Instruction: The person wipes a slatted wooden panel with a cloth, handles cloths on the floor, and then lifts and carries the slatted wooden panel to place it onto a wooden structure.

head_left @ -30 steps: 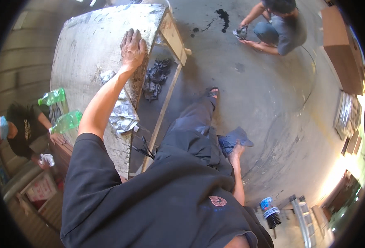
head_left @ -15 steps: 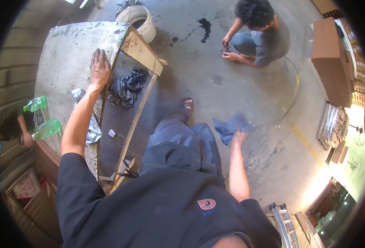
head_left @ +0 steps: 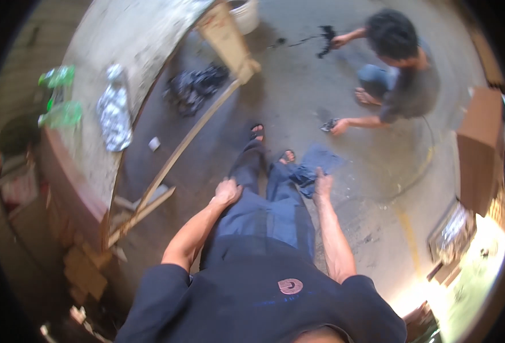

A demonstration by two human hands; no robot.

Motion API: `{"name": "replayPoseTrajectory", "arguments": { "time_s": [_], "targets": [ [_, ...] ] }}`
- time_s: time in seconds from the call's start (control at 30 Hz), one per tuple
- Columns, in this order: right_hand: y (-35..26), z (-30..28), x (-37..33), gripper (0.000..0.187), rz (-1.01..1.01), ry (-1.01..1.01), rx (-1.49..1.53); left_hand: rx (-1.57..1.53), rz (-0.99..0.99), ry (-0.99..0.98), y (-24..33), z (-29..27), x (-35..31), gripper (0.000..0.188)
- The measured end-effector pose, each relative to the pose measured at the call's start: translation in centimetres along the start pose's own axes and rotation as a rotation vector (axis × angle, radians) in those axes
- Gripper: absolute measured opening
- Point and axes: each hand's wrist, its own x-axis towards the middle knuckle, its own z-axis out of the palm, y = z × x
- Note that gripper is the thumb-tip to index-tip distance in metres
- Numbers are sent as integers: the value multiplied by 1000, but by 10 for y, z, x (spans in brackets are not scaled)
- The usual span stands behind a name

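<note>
My left hand [head_left: 228, 191] is closed at the thigh of my blue-grey trousers [head_left: 251, 214], its fingers curled on the fabric. In front of my right thigh, my right hand [head_left: 323, 183] grips a dark blue cloth [head_left: 312, 166] that hangs loosely and is slightly blurred. To my left stands a worn, whitish board table [head_left: 149, 34] with a wooden frame. On its top lie a crumpled silver packet [head_left: 114, 117] and green clear plastic bottles [head_left: 61, 114]. Neither hand touches the table.
A co-worker [head_left: 401, 68] squats ahead on the right, one hand by a black stain [head_left: 325, 43], the other holding a dark rag [head_left: 328, 124]. Crumpled dark cloth [head_left: 198, 86] lies beside the wooden frame [head_left: 178, 151]. A white bucket [head_left: 245, 16] and brown box [head_left: 481, 146] stand farther out.
My left hand has left the board top and come to my thigh. The blue cloth stays in my right hand. The co-worker's hands have moved apart, one reaching to the stain.
</note>
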Motion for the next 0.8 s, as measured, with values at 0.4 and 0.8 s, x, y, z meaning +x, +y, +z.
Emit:
{"name": "replayPoseTrajectory", "arguments": {
  "time_s": [0.4,0.8],
  "targets": [
    [33,12,-22,27,208,7,242,-200,328,-454,-20,-95,-2,22],
    [129,153,46,38,119,6,379,-488,124,472,-198,-89,292,18]
  ]
}}
